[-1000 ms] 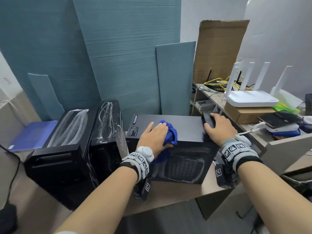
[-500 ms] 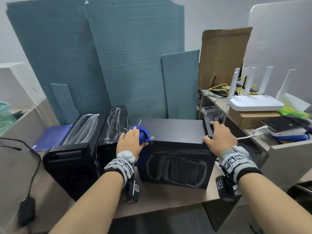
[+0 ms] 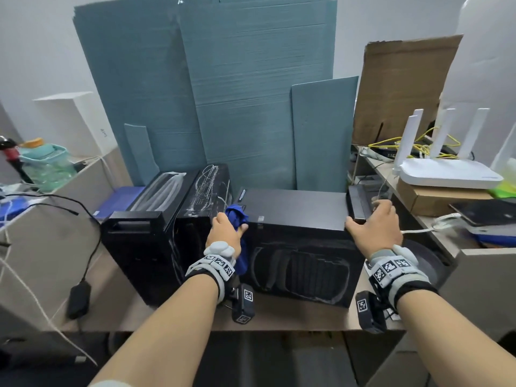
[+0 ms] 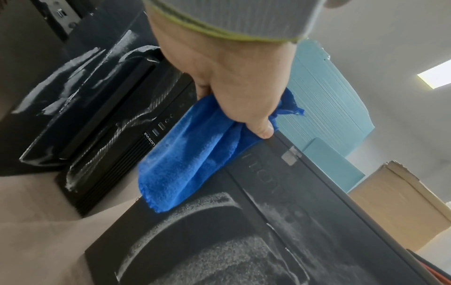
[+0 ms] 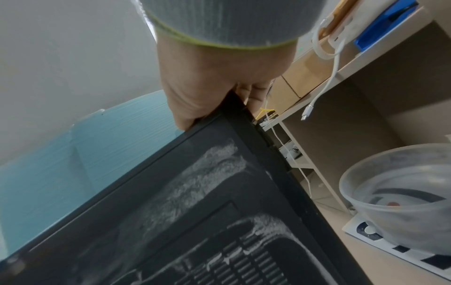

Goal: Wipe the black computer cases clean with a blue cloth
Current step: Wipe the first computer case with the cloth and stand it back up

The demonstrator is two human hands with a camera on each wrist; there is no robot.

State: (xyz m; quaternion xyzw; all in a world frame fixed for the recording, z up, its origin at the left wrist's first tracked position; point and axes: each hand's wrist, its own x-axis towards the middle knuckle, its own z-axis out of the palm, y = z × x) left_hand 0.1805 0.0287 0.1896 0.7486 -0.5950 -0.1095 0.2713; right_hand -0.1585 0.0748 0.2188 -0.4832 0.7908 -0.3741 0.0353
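Three black computer cases stand on the desk. The right case (image 3: 293, 208) (image 4: 280, 221) (image 5: 195, 212) lies flat-topped with dusty white smears on its near face. My left hand (image 3: 224, 233) (image 4: 234, 81) grips the blue cloth (image 3: 236, 216) (image 4: 195, 152) at that case's top left corner, and the cloth hangs down its left edge. My right hand (image 3: 374, 227) (image 5: 214, 83) grips the case's top right corner, thumb on top. The middle case (image 3: 203, 196) (image 4: 127, 142) and left case (image 3: 145, 219) carry white streaks.
Teal boards (image 3: 223, 93) and brown cardboard (image 3: 402, 88) lean against the wall behind. A white router (image 3: 446, 171) on a box, cables and tablets fill the right shelf. A clear bowl (image 5: 400, 196) sits right of the case. A black cable and adapter (image 3: 79, 298) hang at left.
My left hand slid the blue cloth leftward from the middle of the right case's top to its left corner. My right hand stayed on the right corner. The head view lifted.
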